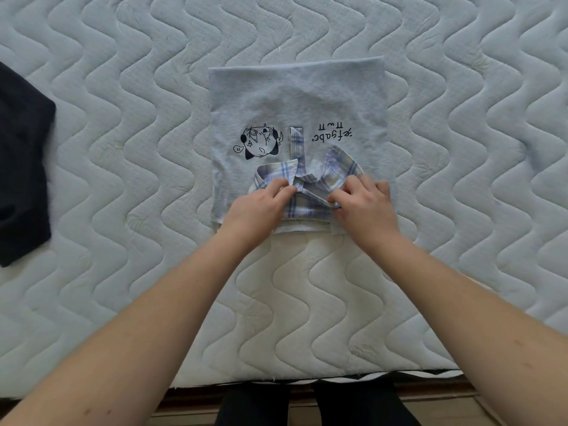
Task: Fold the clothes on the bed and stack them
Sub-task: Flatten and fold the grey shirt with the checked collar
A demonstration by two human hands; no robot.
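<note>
- Pale grey folded top with a cartoon print (295,99) lay mid-mattress; its blue plaid collar (310,186) sat at the near edge.
- Left hand (261,207) and right hand (365,207) each pinched that collar.
- Flattening both collar points evenly would probably have kept the fold square.

Grey shirt (295,96), blue-white plaid collar (341,162), black garment (21,167).

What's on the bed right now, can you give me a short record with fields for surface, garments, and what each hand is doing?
surface: quilted mattress with a wavy stitch pattern
main garment: light grey shirt folded into a rectangle, cartoon print and lettering facing up
collar: plaid collar at the near edge of the shirt
left hand: left hand pinches the collar's left side
right hand: right hand pinches the collar's right side
other garment: dark garment at the left edge, apart from the shirt
</note>
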